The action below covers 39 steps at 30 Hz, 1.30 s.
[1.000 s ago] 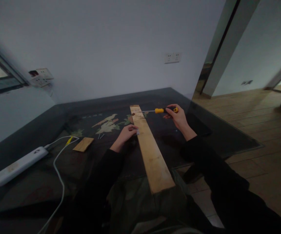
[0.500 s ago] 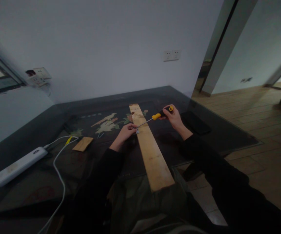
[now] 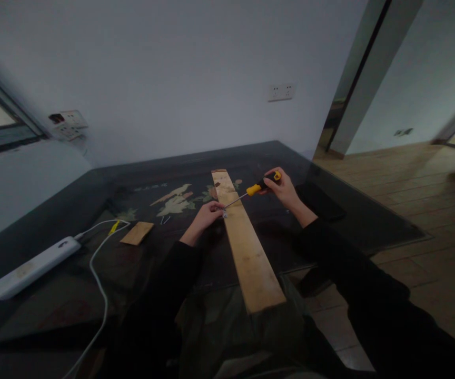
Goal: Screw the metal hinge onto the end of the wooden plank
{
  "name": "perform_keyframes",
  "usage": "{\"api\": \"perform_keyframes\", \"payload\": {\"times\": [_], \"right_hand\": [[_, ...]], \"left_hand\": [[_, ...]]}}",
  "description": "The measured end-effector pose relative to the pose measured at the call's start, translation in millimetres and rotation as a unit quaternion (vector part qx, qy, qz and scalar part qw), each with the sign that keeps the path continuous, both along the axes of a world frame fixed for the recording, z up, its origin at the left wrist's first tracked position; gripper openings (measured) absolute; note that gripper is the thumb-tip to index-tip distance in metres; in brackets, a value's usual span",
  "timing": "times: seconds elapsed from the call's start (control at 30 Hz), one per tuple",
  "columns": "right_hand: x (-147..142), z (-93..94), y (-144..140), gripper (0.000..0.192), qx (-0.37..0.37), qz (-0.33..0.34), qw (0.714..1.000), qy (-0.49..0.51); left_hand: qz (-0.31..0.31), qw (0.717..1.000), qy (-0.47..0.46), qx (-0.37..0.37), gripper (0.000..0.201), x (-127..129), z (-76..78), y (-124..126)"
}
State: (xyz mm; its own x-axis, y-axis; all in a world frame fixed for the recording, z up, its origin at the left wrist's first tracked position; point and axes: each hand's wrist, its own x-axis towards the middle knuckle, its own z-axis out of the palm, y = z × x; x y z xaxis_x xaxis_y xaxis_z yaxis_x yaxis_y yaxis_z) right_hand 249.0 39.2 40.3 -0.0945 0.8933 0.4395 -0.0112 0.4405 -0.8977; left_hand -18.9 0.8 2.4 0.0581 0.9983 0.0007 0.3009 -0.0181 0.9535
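While your right hand grasps the screwdriver by its handle, right of centre, your left hand pinches a small metal piece at mid-frame, apparently steadying it against the board near the tip.

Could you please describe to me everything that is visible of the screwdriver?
The screwdriver has a black and yellow handle, plastic by its look, and a thin, straight, metallic-looking shaft. The right hand's grip holds the handle near its yellow back end. It slants down to the left, its shaft passing over the wooden board, its tip reaching the left hand and a small metallic piece. Whether the tip touches either is unclear.
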Motion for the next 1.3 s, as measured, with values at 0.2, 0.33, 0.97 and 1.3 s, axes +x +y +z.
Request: {"api": "perform_keyframes", "payload": {"times": [0.2,0.33,0.97,1.3], "right_hand": [[-14.0,50.9,0.6,0.040,0.038,0.039,0.986,-0.157],[-38.4,90.3,3.7,0.029,0.082,0.065,0.946,-0.305],[-128.1,167.7,15.0,0.043,0.073,0.064,0.761,-0.641],[-123.2,162.7,35.6,0.048,0.127,0.112,0.747,-0.643]], "left_hand": [[0.009,1.000,-0.019,-0.003,0.017,1.4,-1.4,-0.1],[0.010,1.000,-0.012,0.004,0.017,-0.6,-4.9,1.6],[0.037,0.988,0.140,0.059,0.034,-7.4,-8.5,-5.2],[0.044,0.995,0.088,-0.008,0.051,-8.8,-11.3,-1.5]]}}
